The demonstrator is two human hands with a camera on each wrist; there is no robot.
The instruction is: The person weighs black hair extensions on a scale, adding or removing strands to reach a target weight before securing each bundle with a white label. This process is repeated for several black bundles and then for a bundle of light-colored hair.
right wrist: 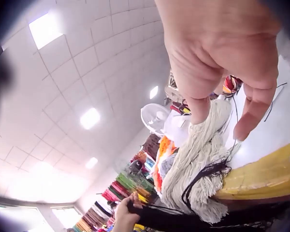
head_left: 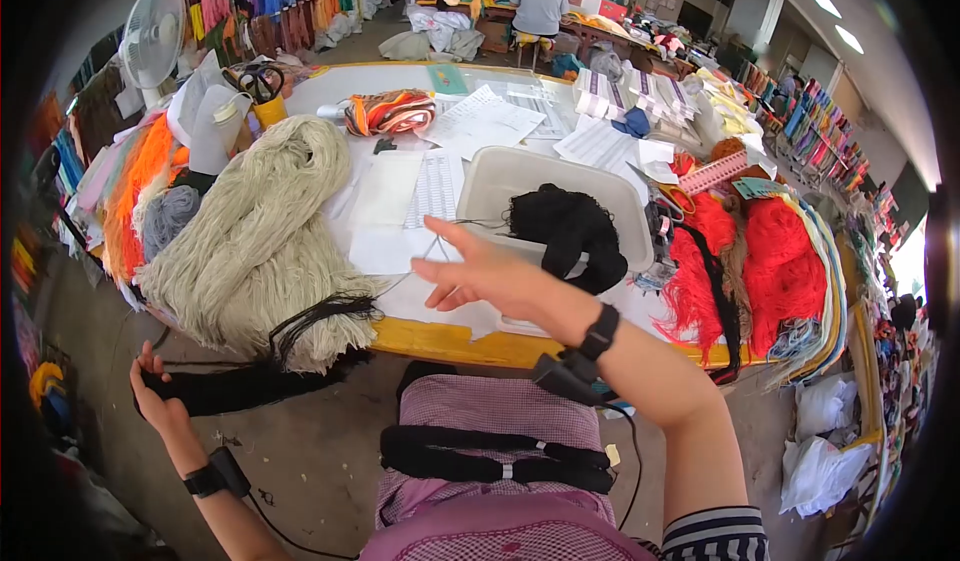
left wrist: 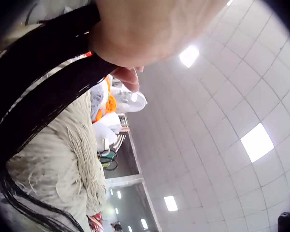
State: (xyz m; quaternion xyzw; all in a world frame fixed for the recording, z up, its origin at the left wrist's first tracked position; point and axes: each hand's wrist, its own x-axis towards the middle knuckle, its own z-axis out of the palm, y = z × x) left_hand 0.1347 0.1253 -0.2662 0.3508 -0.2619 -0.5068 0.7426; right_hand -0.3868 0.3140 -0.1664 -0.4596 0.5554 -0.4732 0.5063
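"Watching that thread (right wrist: pixel 236 107) makes me nervous. What could go wrong?"

"Snagging, I'd guess. It runs past the right hand (head_left: pixel 500 276), whose fingers are spread; I can't tell whether any of them pinch it. A hard pull could catch it on the pale hank (head_left: pixel 255 201), whose loose ends hang over the near edge of the bench (head_left: pixel 430 338)."

"And the left hand (head_left: pixel 168 413)?"

"Gripping the black hank (head_left: pixel 250 387), which stretches below the bench's near edge, toward the left corner. Should the hold loosen, the loop might collapse and its strands cross. Low as it hangs, it could also drop to the floor (head_left: pixel 320 451) and pick up dirt."

"What about the tub (head_left: pixel 486 171) by the near edge?"

"Black yarn (head_left: pixel 568 223) is piled loosely inside. If the thread feeds from there, a jerk might draw a knot tight."

"Any labels you can read?"

"None. The printed sheet (head_left: pixel 435 191) left of the tub has a grid, but the characters are too small to make out. The striped packs (head_left: pixel 604 93) by the far right corner show no brand I can read."
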